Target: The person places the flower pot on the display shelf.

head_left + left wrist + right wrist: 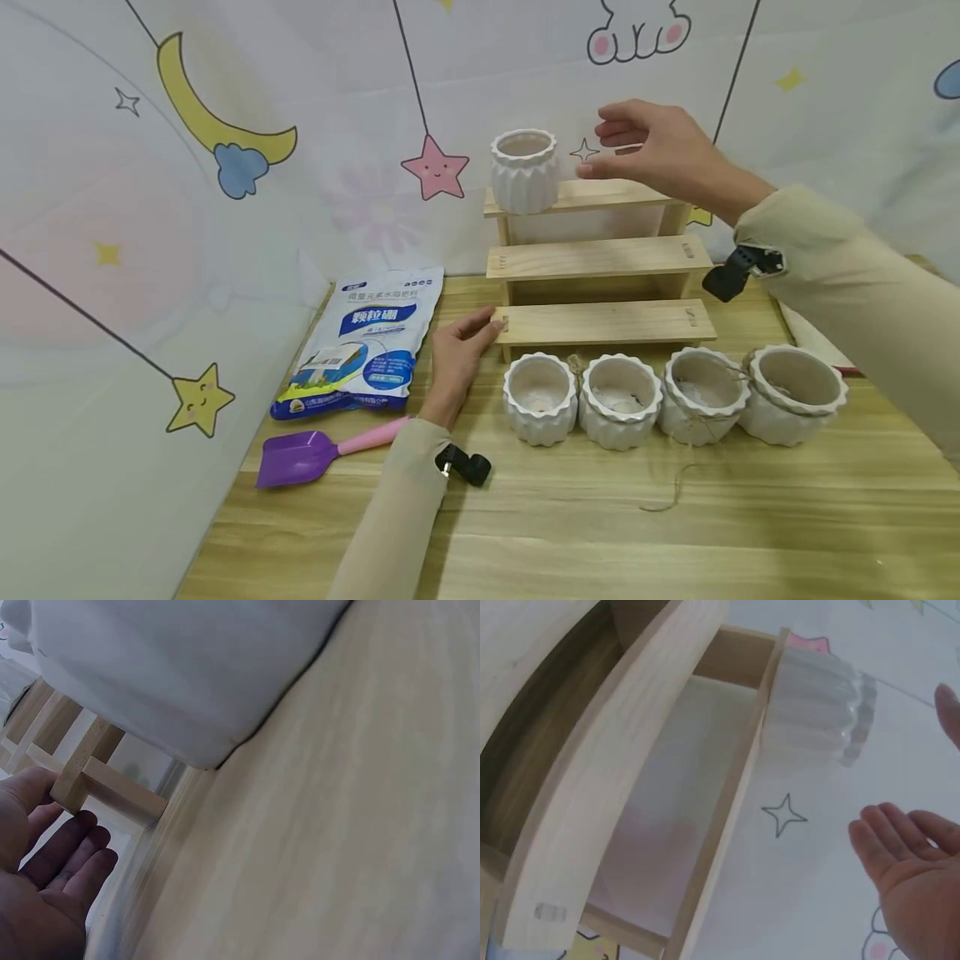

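A three-step wooden plant stand (pixel 600 257) stands against the backdrop. At the left end of its top step sits a white ceramic flower pot (pixel 525 173) with a scalloped rim. My right hand (pixel 651 150) is in the air to the right of this pot, apart from it and holding nothing; in the right wrist view its fingers (pixel 907 847) are extended. With thumb and fingers, my left hand (pixel 459 354) pinches the left end of the lowest step. In the left wrist view the thumb (pixel 34 784) lies against the board's end, while the other fingers hang loosely below.
Several similar white pots (pixel 542 398) stand in a row before the stand, some with twine (pixel 678 487) round them. Left lie a fertilizer bag (pixel 367 333) and a purple scoop (pixel 296 458) with a pink handle. A printed cloth (pixel 360 100) hangs behind.
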### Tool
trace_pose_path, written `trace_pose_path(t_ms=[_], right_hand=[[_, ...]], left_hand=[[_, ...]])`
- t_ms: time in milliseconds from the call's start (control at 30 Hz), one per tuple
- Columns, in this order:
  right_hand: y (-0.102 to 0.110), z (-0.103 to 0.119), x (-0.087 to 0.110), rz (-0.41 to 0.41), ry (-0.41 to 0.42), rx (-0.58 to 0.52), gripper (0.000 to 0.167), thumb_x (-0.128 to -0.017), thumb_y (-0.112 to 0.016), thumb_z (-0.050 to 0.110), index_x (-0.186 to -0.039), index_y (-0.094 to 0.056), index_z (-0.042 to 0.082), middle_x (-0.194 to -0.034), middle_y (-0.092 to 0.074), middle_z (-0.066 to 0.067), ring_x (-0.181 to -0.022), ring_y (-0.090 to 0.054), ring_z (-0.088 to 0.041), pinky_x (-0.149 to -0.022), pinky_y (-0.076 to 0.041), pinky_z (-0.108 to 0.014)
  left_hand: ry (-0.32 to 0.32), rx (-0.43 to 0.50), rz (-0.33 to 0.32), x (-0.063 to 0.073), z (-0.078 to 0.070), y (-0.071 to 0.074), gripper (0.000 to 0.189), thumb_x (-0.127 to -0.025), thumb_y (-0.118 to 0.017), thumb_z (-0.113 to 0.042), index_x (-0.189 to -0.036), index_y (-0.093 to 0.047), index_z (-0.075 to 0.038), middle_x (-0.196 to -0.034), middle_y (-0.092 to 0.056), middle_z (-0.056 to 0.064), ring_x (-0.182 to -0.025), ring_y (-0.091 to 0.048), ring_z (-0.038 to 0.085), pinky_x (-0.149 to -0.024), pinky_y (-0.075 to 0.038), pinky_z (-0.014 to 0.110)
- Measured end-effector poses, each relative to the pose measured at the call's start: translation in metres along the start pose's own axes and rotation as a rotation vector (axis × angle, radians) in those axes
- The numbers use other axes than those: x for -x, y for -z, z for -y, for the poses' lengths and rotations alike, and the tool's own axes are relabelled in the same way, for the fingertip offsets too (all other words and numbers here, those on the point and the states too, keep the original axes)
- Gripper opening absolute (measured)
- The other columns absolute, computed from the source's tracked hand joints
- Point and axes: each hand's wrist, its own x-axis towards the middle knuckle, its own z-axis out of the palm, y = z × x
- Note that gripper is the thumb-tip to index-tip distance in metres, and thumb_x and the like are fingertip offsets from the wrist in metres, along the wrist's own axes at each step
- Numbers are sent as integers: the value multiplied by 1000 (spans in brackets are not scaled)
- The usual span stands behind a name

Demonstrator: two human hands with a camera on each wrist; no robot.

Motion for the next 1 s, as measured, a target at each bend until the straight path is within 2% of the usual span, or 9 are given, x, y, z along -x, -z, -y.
trace_pose_path(t_ms=[167, 267, 367, 467, 567, 700, 833, 1000], right_hand=[[7, -7, 21, -5, 14, -18, 88, -93, -83, 43, -163, -41, 9, -158, -53, -13, -142, -53, -34, -121, -36, -47], [12, -13, 35, -8, 13, -23, 84, -94, -83, 40, -162, -43, 11, -157, -54, -14, -141, -54, -34, -118, -40, -42], [17, -22, 49, -11, 5, -16, 80, -96, -82, 37, -162, -44, 13, -156, -55, -13, -140, -55, -30, -113, -44, -31], [22, -30, 64, -9, -3, -23, 78, -97, -81, 35, -162, -44, 15, -156, -55, -12, -138, -57, -23, -102, -47, -16], [26, -39, 79, -14, -10, -42, 76, -98, -81, 30, -162, -44, 15, -155, -56, -12, -135, -58, -15, -92, -46, -8], [32, -52, 98, -25, -22, -60, 73, -98, -80, 26, -161, -46, 14, -153, -58, -10, -128, -59, -5, -89, -47, -7], [36, -66, 117, -39, -52, -85, 70, -98, -80, 22, -160, -48, 17, -149, -61, -2, -122, -59, 3, -89, -48, -7], [40, -83, 143, -64, -69, -82, 68, -99, -80, 18, -160, -49, 20, -147, -62, 3, -119, -59, 8, -88, -48, -6]], left_hand=[[-6, 3, 1, 0, -1, 0, 28, -92, -84, -8, -119, -80, -3, -121, -77, 10, -117, -70, 24, -103, -53, 35], [-8, 3, 2, 0, -1, 0, 28, -92, -84, -8, -119, -80, -2, -121, -77, 10, -117, -70, 23, -102, -53, 34], [-10, 1, 4, 0, -1, -1, 28, -92, -84, -8, -119, -80, -2, -120, -78, 10, -116, -70, 23, -102, -53, 33], [-11, 0, 5, 1, -1, -1, 28, -92, -84, -7, -119, -80, -2, -120, -78, 10, -116, -70, 23, -102, -53, 33], [-16, 0, 5, 1, -2, 0, 28, -92, -84, -7, -119, -80, -2, -120, -78, 11, -116, -71, 24, -101, -54, 33], [-23, 4, 7, 1, -2, -1, 28, -92, -83, -6, -119, -80, -1, -119, -78, 12, -115, -71, 24, -100, -54, 33], [-20, 2, 7, 2, -2, -1, 28, -92, -83, -6, -119, -80, -2, -120, -78, 11, -115, -71, 24, -100, -54, 33], [-16, 1, 6, 2, -3, -2, 28, -92, -83, -6, -119, -80, -2, -120, -78, 11, -116, -70, 24, -102, -53, 34]])
